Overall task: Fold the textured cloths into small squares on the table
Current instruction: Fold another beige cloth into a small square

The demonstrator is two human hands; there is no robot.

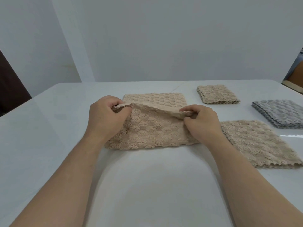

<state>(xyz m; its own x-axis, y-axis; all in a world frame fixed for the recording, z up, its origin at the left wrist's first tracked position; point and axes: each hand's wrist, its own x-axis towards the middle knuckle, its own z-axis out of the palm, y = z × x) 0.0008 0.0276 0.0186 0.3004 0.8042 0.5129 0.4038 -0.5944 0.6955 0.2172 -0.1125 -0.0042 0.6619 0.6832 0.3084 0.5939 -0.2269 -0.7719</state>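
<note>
At the middle of the white table (49, 128), the left hand (105, 117) and right hand (201, 122) each pinch a corner of the beige textured cloth (147, 133), its lifted edge mid-fold. One small folded beige square (216, 95) looks finished; a beige cloth pile (260, 143) and grey cloth pile (282, 114) seemingly wait. No container shows.

Three beige cloths (152, 128) with raised checks, one grey cloth (280, 114), white table (49, 128).
</note>
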